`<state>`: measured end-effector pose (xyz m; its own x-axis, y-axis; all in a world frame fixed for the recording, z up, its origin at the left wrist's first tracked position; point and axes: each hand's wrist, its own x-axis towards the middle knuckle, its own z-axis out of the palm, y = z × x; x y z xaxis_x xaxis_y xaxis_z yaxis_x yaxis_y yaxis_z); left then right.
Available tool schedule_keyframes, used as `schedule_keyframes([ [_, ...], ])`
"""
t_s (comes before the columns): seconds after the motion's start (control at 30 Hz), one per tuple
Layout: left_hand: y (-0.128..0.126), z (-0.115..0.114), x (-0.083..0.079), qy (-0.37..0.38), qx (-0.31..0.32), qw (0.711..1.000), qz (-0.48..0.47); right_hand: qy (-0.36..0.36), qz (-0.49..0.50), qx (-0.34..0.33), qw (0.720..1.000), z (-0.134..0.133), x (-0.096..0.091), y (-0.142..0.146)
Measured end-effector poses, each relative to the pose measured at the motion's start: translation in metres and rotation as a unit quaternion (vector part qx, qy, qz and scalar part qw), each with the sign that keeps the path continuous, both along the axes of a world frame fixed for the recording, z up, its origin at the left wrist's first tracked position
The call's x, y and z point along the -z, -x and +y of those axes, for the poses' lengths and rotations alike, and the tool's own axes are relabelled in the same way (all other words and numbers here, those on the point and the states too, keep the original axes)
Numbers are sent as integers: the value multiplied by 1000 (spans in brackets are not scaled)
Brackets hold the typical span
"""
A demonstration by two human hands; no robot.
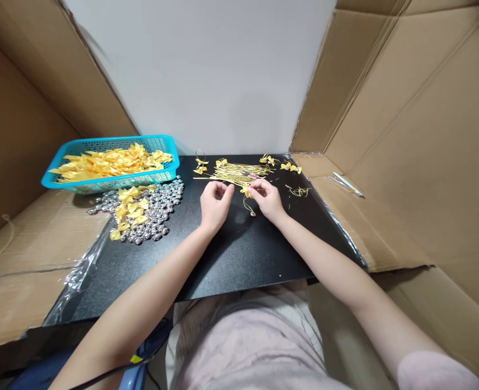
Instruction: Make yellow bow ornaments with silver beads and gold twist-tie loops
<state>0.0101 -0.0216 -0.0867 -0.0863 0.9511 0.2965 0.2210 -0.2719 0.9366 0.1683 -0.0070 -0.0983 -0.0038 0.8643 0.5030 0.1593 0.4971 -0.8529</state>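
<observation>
My right hand pinches a yellow ribbon bow between thumb and fingertips. From the bow a thin gold cord hangs down in a loop, with a small silver bell at its lower end, just above the black table. To the left of the bow, my left hand is held with curled fingers and the thumb close to them; whatever they may grip is hidden. Just beyond both hands lies a bundle of gold cords.
A turquoise basket of yellow bows stands at the back left of the black table. Before it spread many silver bells and loose bows. Finished-looking bow pieces lie at the back; cord scraps lie right. Cardboard walls flank the table.
</observation>
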Motion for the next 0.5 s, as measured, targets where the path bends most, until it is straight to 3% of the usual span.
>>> schedule_keyframes([
  [0.17,-5,-6,-5,59,77,995,-39,-92,-57,28,994,-9,-3,5],
  [0.5,-6,-4,1,102,97,983,-114,-142,-88,56,984,-11,5,11],
])
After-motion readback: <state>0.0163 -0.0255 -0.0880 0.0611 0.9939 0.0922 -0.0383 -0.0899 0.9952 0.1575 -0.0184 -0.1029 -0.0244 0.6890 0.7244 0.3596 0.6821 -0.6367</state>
